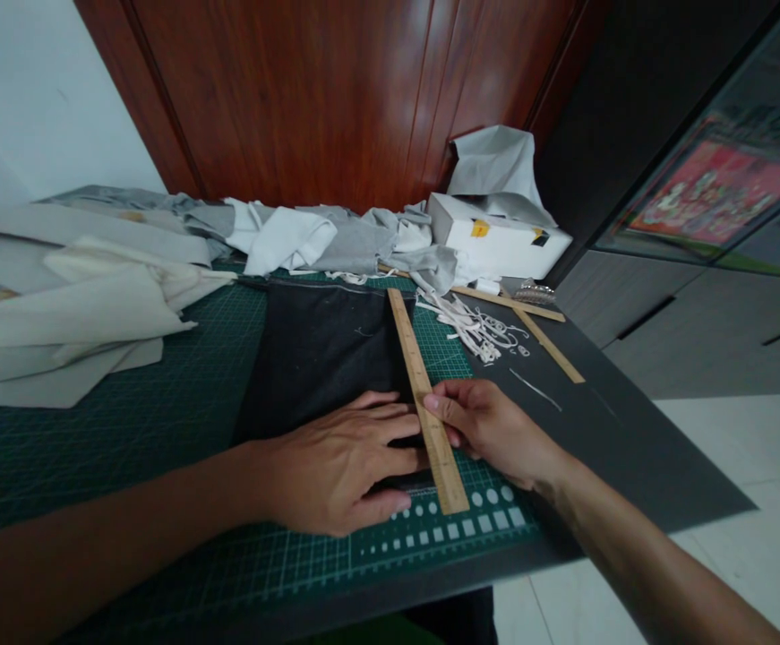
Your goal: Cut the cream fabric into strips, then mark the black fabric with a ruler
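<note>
The left hand (pixel 339 466) lies spread on the black cloth (pixel 319 345); the right hand (pixel 487 425) pinches the wooden ruler (pixel 419 381) between them. Uneven thumb pressure could skew the ruler; a left-hand push could crease the cloth, whose edge beneath is hard to judge.

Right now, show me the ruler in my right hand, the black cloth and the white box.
Wooden ruler (pixel 418 376): head view, near the middle of its length.
Black cloth (pixel 326 354): head view, its uncovered part.
White box (pixel 501 252): head view, its front side.
</note>
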Demonstrator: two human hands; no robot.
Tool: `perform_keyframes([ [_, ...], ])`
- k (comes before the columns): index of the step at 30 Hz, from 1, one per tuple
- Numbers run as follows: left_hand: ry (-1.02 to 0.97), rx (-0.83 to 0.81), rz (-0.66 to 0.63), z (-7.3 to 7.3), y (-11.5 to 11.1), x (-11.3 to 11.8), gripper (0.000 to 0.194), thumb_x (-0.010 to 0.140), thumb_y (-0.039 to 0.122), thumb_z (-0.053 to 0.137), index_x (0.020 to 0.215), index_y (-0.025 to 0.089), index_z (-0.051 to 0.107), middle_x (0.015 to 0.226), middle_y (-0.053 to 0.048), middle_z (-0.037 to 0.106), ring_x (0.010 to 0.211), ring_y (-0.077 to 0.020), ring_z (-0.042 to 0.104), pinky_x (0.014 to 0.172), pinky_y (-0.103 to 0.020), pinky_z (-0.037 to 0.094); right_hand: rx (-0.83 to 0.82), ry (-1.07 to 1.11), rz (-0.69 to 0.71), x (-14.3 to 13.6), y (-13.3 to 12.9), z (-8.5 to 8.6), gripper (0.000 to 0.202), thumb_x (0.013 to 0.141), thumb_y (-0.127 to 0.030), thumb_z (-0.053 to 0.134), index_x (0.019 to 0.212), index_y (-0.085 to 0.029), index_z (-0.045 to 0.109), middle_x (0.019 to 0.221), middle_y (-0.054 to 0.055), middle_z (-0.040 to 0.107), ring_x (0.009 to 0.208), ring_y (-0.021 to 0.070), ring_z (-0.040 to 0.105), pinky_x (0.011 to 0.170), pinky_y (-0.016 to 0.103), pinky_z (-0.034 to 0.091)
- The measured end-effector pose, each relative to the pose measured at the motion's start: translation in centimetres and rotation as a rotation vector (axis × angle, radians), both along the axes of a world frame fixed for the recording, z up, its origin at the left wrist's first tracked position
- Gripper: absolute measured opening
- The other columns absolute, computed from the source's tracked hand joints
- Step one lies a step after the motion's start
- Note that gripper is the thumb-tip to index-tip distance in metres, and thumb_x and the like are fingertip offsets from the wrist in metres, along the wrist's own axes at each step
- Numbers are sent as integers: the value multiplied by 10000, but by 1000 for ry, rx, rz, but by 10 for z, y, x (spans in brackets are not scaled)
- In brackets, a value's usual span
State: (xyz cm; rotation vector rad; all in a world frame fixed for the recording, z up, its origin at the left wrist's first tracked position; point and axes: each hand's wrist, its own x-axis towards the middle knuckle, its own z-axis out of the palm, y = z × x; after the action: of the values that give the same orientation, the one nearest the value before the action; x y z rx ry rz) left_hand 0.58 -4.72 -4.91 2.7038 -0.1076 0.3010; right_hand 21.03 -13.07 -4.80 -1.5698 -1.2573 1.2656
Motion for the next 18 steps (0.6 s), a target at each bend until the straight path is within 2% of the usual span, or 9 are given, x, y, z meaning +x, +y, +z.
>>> perform_keyframes([
  [3,19,-79,-1,3,2,-3,595,874,253,687,1446,340,548,1479,-72,579,1401,-317,508,1226,-556,286,11,-129,24,3,0,-1,385,966,-497,586,710,-211,553,569,-63,445,489,103,333,450,244,237],
  [5,11,-146,-9,4,5,-3,577,830,193,700,1384,324,608,1443,-69,617,1358,-304,554,1219,-549,311,27,-245,43,4,1,-3,390,983,-457,554,680,-212,549,549,-61,449,492,108,358,477,246,281],
  [8,-88,-254,13,-1,11,-2,357,849,127,646,1174,252,722,1225,-56,748,1178,-236,679,1172,-471,409,43,-403,65,4,5,-6,360,973,-429,552,699,-201,601,535,-53,482,490,117,394,482,254,304],
  [11,-164,-282,176,-8,13,0,183,883,135,613,1014,184,730,1020,-58,766,996,-200,717,1040,-407,523,70,-505,31,1,6,-9,284,916,-409,646,736,-189,656,563,-39,526,515,127,424,483,260,290],
  [14,-123,-199,324,-12,8,1,257,844,147,656,1093,192,700,1142,-76,679,1084,-224,660,1000,-400,540,104,-615,-10,-6,5,-9,228,856,-350,732,715,-191,650,583,-27,562,536,133,453,503,266,289],
  [18,-70,-117,355,-13,3,3,366,883,198,642,1246,239,662,1473,-86,500,1364,-260,498,1180,-447,414,153,-664,-6,-9,-2,-8,195,885,-303,704,738,-192,639,644,-7,622,575,141,500,543,273,325],
])
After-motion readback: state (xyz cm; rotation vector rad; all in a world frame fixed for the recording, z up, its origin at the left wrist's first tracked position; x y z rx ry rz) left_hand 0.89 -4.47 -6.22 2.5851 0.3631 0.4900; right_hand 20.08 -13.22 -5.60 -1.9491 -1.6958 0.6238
